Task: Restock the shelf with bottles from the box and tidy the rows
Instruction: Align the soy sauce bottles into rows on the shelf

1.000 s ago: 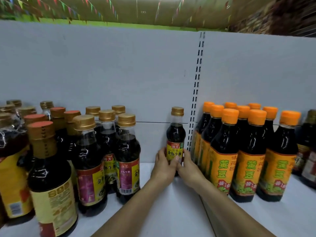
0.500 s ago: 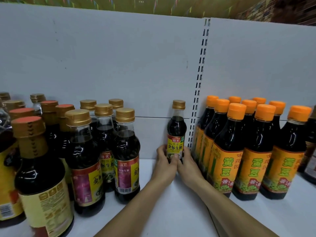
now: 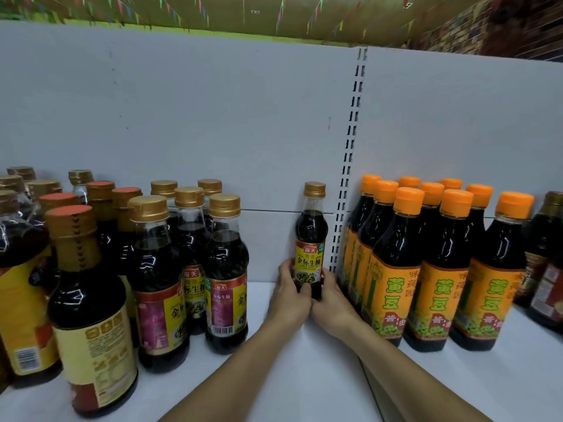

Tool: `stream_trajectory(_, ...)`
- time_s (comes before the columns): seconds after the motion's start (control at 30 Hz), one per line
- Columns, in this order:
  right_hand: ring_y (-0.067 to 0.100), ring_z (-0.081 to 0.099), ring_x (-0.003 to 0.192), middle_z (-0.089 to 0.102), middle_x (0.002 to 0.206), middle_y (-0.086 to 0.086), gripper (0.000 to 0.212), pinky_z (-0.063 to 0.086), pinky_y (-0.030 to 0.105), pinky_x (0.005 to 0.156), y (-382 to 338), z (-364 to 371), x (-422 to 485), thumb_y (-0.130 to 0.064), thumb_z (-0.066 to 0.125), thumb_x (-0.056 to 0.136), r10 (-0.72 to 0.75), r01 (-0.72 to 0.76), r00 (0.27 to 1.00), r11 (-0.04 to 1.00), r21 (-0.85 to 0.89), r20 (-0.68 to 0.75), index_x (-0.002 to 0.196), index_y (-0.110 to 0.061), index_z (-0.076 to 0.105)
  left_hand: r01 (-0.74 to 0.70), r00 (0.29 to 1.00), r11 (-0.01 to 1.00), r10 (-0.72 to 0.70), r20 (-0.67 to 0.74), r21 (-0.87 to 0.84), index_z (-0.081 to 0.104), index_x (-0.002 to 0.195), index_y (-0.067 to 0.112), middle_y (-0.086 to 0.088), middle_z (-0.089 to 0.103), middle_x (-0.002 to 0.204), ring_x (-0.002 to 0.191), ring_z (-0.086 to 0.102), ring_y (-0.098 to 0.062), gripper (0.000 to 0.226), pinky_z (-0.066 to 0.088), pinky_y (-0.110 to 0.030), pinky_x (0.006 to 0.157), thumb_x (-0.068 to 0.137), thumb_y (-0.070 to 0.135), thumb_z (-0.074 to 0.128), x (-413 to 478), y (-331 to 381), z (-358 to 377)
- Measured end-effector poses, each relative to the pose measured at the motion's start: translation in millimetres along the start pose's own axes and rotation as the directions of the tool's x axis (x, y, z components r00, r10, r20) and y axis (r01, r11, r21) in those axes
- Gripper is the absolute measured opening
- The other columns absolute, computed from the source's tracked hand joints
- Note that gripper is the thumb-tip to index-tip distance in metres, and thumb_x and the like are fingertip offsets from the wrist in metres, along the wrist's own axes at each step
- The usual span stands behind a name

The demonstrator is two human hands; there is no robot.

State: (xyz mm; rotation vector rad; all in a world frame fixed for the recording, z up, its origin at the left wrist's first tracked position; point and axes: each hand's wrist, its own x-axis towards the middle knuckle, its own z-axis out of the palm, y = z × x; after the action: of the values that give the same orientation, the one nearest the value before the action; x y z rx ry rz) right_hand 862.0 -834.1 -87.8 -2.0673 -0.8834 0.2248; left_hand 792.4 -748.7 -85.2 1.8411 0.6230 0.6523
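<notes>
Bottle [image 3: 310,239] at frame centre has not shifted; left hand [image 3: 289,295] and right hand [image 3: 331,295] still clamp its base, so placement looks nearly done.

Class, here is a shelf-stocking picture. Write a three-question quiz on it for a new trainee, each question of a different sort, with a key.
1. True or false: the small bottle stands upright on the shelf.
2. Choose one: the caps of the tall bottles to the right of it are A green, B orange, C white.
3. Short answer: which part of the small bottle do the left hand and right hand hold?

Key
1. True.
2. B.
3. Its lower part, around the label and base.
</notes>
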Motion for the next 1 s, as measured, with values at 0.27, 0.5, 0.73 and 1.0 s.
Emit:
stream_trajectory(0.27,0.025,0.06,0.116,0.06,0.124,0.004,0.059,0.049,0.034,0.095,-12.9,0.8,-16.8,-0.044,0.06,0.08,0.027,-0.029,0.999,0.998,-0.051,-0.045,0.132,-0.02,0.048,0.06,0.997,0.996,-0.062,0.038,0.062,0.027,0.153,0.029,-0.007,0.039,0.145,0.132,0.048,-0.027,0.058,0.041,-0.038,0.11,0.102,0.026,0.053,-41.5,27.8,-19.9)
stream_trajectory(0.5,0.017,0.054,0.121,0.046,0.142,0.004,0.059,0.046,0.027,0.095,-35.1,13.9,-40.5,-0.015,0.06,0.094,-0.068,0.064,0.981,0.998,0.026,0.181,0.148,-0.018,0.037,0.046,0.999,0.998,-0.046,0.0,0.041,0.04,0.148,0.031,0.006,0.054,0.138,0.105,0.057,-0.006,0.044,0.042,-0.015,0.066,0.104,0.032,0.048,-107.8,24.7,-62.0)
stream_trajectory(0.73,0.01,0.056,0.117,0.052,0.134,-0.009,0.058,0.05,0.026,0.096,-70.3,35.2,-57.9,-0.019,0.068,0.093,-0.229,0.176,0.919,0.967,0.187,0.32,0.144,-0.028,0.041,0.052,0.983,0.993,-0.032,-0.182,0.109,0.051,0.126,0.038,0.019,0.066,0.11,0.102,0.064,-0.002,0.026,0.055,-0.036,0.093,0.1,0.035,0.056,-145.7,5.8,-107.4)
stream_trajectory(1.0,0.0,0.063,0.11,0.068,0.118,-0.012,0.054,0.054,0.035,0.1,-82.9,51.2,-58.8,-0.024,0.075,0.089,-0.265,0.161,0.918,0.929,0.334,0.295,0.135,-0.027,0.047,0.024,0.983,0.995,-0.005,-0.185,0.099,0.022,0.148,0.048,0.009,0.044,0.152,0.132,0.052,-0.011,0.07,0.045,-0.044,0.11,0.085,0.067,0.047,-149.5,-1.9,-120.1)
